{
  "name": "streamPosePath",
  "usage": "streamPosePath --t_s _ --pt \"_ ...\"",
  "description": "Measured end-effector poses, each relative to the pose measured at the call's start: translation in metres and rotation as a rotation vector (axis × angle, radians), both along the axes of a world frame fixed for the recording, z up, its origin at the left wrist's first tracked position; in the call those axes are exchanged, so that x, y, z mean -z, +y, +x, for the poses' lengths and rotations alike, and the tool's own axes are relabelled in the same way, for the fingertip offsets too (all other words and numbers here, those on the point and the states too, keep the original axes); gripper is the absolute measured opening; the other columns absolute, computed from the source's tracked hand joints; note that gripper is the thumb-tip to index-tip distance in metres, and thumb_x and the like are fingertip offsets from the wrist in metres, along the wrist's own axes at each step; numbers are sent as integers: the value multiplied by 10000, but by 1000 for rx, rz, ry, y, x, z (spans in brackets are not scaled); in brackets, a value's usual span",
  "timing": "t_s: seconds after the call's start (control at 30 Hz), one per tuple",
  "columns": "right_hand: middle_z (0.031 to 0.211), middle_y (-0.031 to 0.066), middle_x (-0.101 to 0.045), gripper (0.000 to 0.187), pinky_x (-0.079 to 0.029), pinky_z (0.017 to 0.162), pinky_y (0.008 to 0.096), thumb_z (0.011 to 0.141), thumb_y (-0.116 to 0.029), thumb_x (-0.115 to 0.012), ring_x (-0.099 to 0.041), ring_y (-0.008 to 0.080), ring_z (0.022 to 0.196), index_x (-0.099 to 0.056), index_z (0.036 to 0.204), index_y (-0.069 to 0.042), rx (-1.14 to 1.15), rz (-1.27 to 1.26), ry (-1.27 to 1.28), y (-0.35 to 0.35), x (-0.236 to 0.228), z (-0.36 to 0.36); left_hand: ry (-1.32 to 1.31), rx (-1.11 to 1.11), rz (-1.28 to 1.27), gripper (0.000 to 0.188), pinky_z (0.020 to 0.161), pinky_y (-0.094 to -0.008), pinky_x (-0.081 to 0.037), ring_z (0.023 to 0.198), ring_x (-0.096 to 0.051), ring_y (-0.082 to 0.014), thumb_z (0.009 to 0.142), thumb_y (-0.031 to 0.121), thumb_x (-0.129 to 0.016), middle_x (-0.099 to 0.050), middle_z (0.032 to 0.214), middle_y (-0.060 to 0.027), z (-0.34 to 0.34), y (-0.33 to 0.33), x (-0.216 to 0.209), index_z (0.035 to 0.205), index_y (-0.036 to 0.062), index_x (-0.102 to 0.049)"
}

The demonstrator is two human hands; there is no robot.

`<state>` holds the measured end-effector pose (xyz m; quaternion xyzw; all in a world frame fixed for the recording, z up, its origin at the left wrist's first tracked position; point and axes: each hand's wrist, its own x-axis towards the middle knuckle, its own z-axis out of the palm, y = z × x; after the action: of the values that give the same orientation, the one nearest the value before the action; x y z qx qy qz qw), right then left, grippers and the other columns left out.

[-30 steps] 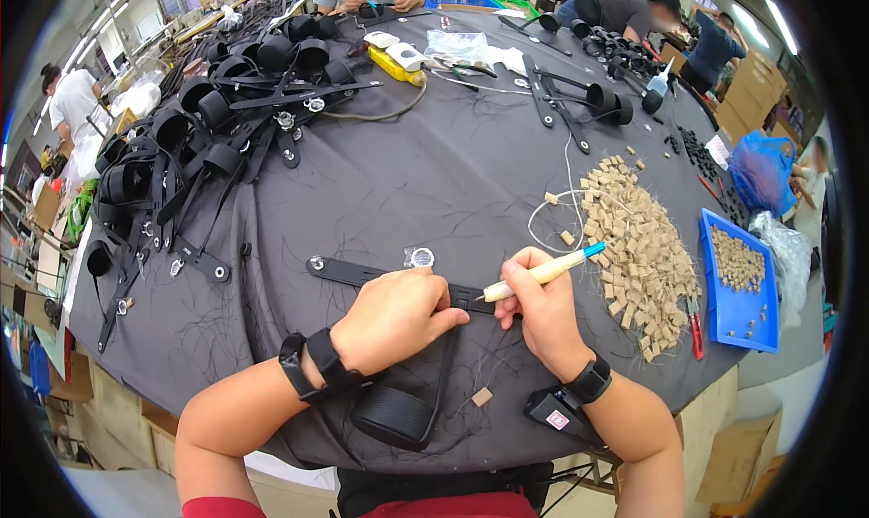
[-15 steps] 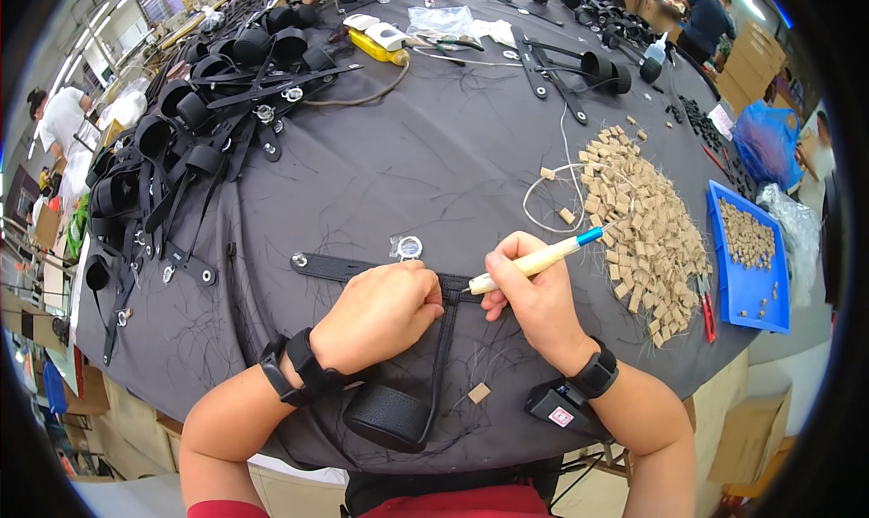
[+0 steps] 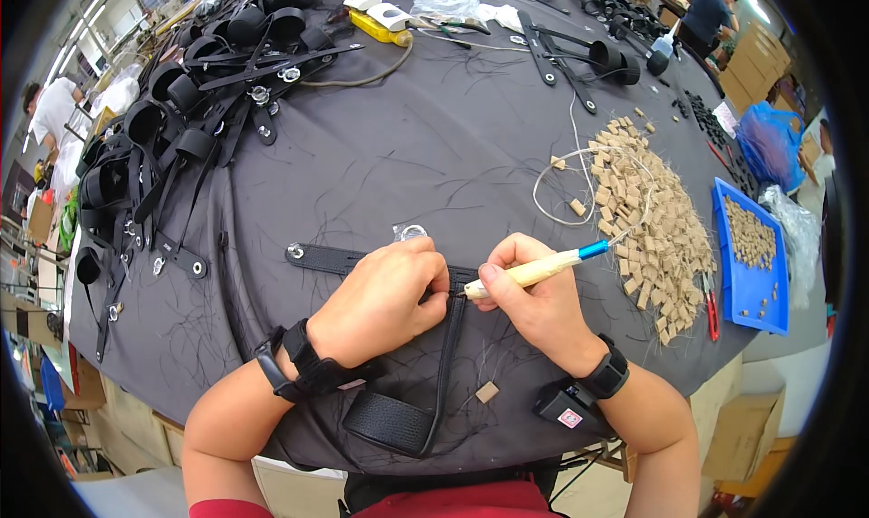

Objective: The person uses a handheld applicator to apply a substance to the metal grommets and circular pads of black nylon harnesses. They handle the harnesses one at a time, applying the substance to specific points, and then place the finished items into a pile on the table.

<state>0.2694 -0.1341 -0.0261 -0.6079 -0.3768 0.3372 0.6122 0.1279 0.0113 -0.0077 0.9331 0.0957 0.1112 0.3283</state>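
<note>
A black strap (image 3: 337,259) with a metal snap at its left end lies across the dark cloth-covered table (image 3: 425,147) in front of me. My left hand (image 3: 385,298) presses down on the strap's middle, fingers curled. My right hand (image 3: 534,296) grips a hand tool with a pale wooden handle and blue ferrule (image 3: 534,270), its tip against the strap beside my left fingers. A second strap section runs down to a black padded piece (image 3: 389,422) near the table's front edge. A small round metal part in a clear bag (image 3: 412,232) lies just beyond the strap.
A heap of small tan tags (image 3: 647,210) with string lies to the right, beside a blue tray (image 3: 751,256) holding more tags. Red-handled snips (image 3: 711,305) lie next to it. Several black straps (image 3: 172,120) pile up at the left. One loose tag (image 3: 487,391) sits near my right wrist.
The view has shifted slightly, so the table appears lower and closer. Both hands stay on the strap, with the tool tip held at the same spot.
</note>
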Motion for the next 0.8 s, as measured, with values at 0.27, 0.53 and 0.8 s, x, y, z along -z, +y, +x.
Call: streamPosePath --t_s 0.27,0.53,0.8 --pt "708 21 -603 170 -413 546 240 896 -126 -671 -549 71 630 -588 800 -13 2 -24 -48 1 4 1 1 -8 -44 94 628 -354 -490 681 -602 -265 765 59 -667 -568 775 -120 1 2 2 800 -16 -620" --pt "737 29 -588 154 -406 591 269 877 -114 -680 -524 99 673 -604 794 -8 -2 -35 -40 1 4 0 -9 -15 -59 88 624 -345 -489 680 -604 -260 772 53 -661 -567 778 -122 1 3 4 797 -19 -617" --pt "750 36 -615 160 -426 573 237 895 -114 -672 -558 77 656 -591 809 -6 -7 -47 -66 1 3 0 -14 -25 -78 86 615 -340 -492 663 -606 -257 776 51 -661 -559 772 -124 1 4 6 795 -18 -615"
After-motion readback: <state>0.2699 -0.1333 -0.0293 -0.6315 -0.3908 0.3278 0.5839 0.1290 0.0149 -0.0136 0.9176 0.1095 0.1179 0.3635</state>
